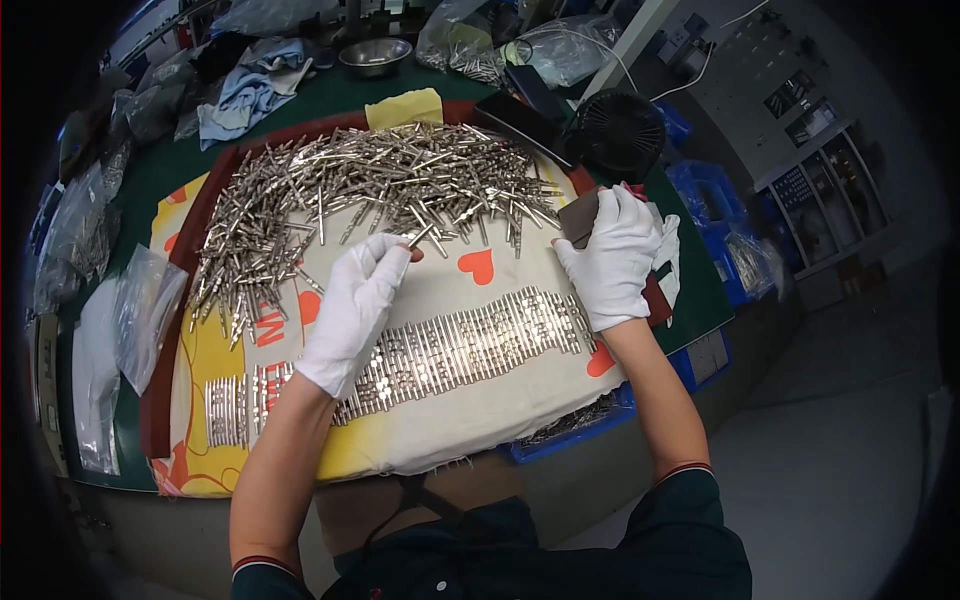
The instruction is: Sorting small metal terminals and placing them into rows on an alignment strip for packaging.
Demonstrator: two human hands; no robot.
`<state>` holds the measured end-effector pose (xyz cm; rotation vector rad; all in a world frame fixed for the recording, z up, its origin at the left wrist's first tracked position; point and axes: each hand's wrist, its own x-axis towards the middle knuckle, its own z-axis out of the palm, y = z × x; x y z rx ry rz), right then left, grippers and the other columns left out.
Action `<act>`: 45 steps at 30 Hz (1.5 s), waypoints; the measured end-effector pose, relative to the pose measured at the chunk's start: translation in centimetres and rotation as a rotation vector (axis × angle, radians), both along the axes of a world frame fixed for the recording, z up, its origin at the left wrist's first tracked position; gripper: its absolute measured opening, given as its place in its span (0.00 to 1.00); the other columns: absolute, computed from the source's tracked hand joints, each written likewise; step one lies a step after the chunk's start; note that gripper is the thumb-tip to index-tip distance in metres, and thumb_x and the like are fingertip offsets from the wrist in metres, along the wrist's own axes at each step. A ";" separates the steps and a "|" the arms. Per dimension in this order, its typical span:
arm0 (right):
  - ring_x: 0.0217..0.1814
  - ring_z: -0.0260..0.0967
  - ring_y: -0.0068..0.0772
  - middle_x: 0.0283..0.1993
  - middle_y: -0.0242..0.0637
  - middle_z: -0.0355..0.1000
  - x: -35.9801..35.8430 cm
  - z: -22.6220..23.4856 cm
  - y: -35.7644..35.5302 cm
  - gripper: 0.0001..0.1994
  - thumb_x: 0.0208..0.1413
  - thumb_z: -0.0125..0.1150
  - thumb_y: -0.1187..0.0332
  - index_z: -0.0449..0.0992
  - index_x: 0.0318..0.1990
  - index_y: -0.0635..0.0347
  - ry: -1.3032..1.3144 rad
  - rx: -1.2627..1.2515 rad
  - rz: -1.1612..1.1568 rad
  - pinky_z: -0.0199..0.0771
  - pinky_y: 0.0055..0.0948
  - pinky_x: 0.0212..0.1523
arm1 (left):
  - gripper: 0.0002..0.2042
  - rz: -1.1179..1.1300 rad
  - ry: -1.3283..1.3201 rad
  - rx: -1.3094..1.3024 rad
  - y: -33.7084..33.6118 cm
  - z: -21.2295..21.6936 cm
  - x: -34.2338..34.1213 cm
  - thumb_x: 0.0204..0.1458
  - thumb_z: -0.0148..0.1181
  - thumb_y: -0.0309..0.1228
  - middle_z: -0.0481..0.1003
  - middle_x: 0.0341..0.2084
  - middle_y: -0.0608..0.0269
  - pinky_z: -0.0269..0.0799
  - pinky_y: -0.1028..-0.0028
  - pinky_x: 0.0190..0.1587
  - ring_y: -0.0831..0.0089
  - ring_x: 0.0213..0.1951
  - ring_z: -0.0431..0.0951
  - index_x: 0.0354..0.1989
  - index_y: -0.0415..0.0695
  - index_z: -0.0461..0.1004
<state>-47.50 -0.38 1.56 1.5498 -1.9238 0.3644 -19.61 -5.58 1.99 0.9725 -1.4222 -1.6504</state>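
Note:
My left hand (352, 312), in a white glove with bare fingertips, pinches one thin metal pin (422, 237) above the cloth. Beyond it spreads a loose heap of silvery pins (370, 165) lying at all angles. Below and to the right of that hand, a long row of pins (470, 342) lies side by side on the cloth, with a short separate group (227, 410) at its left end. My right hand (615, 262), gloved too, is closed around a flat brown block (578, 220) at the right edge; the fingers partly hide it.
A patterned cloth (430, 440) covers the work surface, with a dark red rim (160, 370) around it. A phone (525, 128) and black fan (618, 130) stand at the far right. Behind are a metal bowl (375, 57) and blue rag (250, 100). Blue bins (705, 200) sit rightward.

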 end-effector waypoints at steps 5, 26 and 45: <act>0.62 0.55 0.49 0.60 0.46 0.59 -0.7 -1.4 -1.3 0.43 0.35 0.75 0.54 0.62 0.59 0.62 0.010 -0.027 -0.071 0.59 0.46 0.58 | 0.12 -0.011 0.046 0.020 -0.5 -0.8 0.4 0.63 0.52 0.38 0.67 0.29 0.76 0.57 0.83 0.35 0.86 0.32 0.61 0.40 0.42 0.73; 0.56 0.65 0.47 0.58 0.42 0.67 5.7 5.8 -0.7 0.33 0.31 0.69 0.65 0.72 0.54 0.56 -0.310 0.273 1.013 0.63 0.42 0.55 | 0.11 -0.202 -0.107 -0.091 0.3 0.4 0.4 0.59 0.51 0.29 0.73 0.22 0.70 0.67 0.77 0.31 0.84 0.26 0.68 0.35 0.33 0.77; 0.57 0.66 0.47 0.54 0.43 0.70 4.1 5.6 -0.3 0.31 0.32 0.68 0.61 0.77 0.51 0.60 -0.715 0.394 0.953 0.63 0.40 0.60 | 0.10 -0.247 -0.243 -0.229 1.1 1.1 0.4 0.60 0.53 0.27 0.76 0.26 0.63 0.70 0.75 0.36 0.79 0.30 0.71 0.39 0.33 0.77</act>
